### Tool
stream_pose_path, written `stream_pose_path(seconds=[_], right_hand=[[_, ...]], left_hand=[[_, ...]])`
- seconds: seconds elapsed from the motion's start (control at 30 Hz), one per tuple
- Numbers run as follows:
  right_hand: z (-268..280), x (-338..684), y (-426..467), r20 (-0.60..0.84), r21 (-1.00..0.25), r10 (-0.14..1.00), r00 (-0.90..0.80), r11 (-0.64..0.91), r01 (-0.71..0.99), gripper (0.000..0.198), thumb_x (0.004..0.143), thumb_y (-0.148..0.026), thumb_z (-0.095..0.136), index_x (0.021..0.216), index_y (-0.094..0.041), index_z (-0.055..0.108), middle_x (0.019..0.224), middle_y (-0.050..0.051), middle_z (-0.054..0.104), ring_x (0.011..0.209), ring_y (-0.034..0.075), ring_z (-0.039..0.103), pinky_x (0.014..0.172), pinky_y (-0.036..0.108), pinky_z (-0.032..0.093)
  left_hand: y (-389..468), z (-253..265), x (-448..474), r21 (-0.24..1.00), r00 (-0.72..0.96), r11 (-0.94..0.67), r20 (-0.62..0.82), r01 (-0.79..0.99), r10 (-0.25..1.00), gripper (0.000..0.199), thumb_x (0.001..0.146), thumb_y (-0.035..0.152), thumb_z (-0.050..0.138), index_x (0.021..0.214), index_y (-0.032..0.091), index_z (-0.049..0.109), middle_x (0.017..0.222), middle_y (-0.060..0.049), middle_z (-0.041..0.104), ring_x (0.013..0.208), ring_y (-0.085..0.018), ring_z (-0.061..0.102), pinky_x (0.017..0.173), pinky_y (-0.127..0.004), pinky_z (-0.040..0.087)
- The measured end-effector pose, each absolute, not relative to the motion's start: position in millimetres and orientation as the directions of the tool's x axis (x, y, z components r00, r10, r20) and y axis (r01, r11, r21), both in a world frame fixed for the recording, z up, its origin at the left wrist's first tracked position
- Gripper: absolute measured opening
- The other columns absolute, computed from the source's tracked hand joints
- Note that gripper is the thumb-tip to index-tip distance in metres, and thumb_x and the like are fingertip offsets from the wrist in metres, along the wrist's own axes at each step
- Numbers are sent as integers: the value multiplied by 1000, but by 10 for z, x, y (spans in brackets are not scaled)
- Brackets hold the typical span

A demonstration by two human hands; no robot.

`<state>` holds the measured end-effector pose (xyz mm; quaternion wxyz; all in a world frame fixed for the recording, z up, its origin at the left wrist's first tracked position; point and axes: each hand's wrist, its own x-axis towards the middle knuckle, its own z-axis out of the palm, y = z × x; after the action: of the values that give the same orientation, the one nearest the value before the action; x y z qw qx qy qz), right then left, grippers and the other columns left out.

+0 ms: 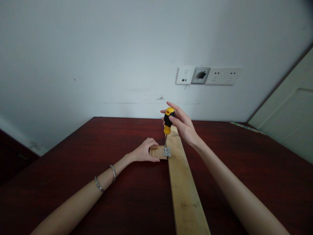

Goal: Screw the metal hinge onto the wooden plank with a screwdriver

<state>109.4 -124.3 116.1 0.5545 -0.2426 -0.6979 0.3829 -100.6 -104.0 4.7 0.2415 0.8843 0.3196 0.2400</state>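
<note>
Currently, a yellow-and-black screwdriver (167, 121) is held above a metal hinge (168, 152) by the right hand (185, 128); a short wooden block (158, 153) is clasped by the left hand (143, 151).

Dim, cool light leaves the wall (122, 49) bluish grey and the table (137, 202) near-black toward six o'clock. Detail is soft; wide-angle stretch splays the table's sides; the two o'clock corner is shadowed.

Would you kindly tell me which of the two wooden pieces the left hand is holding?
The short block, left of the long board; the left hand grips its end, but not the board.
</note>
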Motion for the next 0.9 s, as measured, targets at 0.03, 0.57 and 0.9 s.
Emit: stream_pose_path(seconds=[0.03, 0.57, 0.9], right_hand=[[1167, 1092, -1239, 594, -799, 765, -250, 596, -77, 44, 88, -34, 55, 132, -34, 47, 123, 4, 61, 103, 20, 62, 92, 44, 53], [1201, 1063, -1241, 668, -731, 733, -129, 678, 75, 42, 72, -35, 75, 107, -29, 52, 106, 2, 59, 93, 18, 61, 76, 33, 56], [1226, 1101, -1310, 700, -650, 678, -224, 735, 194, 30, 82, -38, 66, 111, -31, 61, 117, 4, 60, 102, 22, 61, 77, 38, 58]], left_hand=[[-1039, 45, -1007, 580, 681, -679, 269, 450, 681, 63, 59, 49, 83, 108, 17, 61, 103, -7, 54, 99, -23, 50, 93, -40, 43], [-1053, 62, -1002, 577, 681, -678, 265, 456, 683, 62, 59, 49, 82, 108, 18, 60, 101, -6, 54, 98, -23, 50, 95, -41, 42], [-1066, 85, -998, 584, 680, -680, 275, 443, 680, 59, 60, 47, 82, 106, 17, 60, 102, -6, 54, 98, -23, 50, 93, -41, 43]])
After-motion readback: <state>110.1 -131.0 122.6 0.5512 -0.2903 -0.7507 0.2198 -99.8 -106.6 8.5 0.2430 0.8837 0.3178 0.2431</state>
